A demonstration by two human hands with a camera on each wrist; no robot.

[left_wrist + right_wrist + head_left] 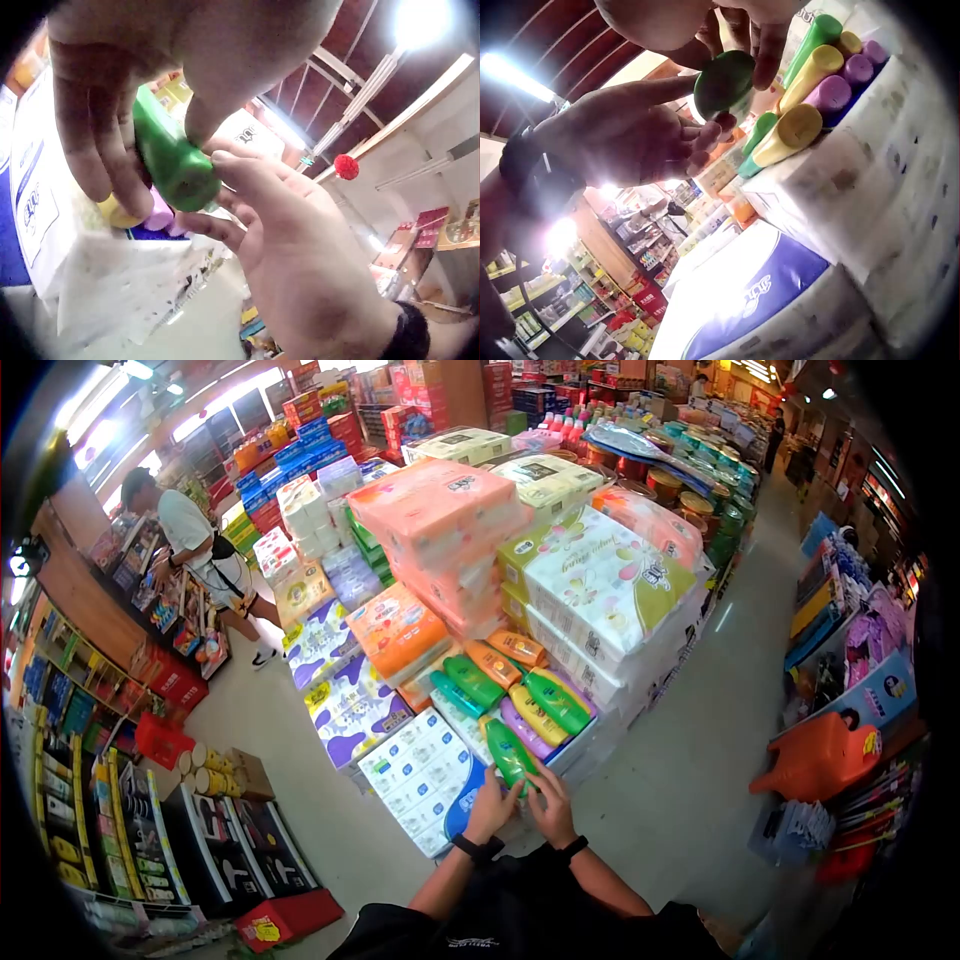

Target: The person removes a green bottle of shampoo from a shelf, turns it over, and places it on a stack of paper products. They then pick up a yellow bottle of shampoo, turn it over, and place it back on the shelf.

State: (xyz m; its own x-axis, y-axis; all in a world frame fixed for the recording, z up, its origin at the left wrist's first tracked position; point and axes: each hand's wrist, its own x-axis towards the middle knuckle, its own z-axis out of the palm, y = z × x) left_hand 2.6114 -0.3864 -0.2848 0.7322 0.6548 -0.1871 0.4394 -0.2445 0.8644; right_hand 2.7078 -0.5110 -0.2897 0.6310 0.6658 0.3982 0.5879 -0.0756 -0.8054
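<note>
A green shampoo-type bottle (508,752) slants over the near end of a box of bottles, its base toward the person. My left hand (490,807) grips it near the base, thumb on one side and fingers on the other, as the left wrist view shows. From the other side my right hand (552,805) pinches the same base end with thumb and fingertips. Beside it lie a purple bottle (530,725), a yellow bottle (540,712) and several green and orange ones. In the right wrist view the round green base (726,82) faces the camera between both hands.
A white and blue tissue pack (420,775) lies left of the bottles, near an orange pack (398,628). Taller stacks of pink packs (435,510) and white-green packs (605,575) rise behind. Shelves (240,840) line the left; another person (190,540) stands beyond. An orange stool (820,755) is at right.
</note>
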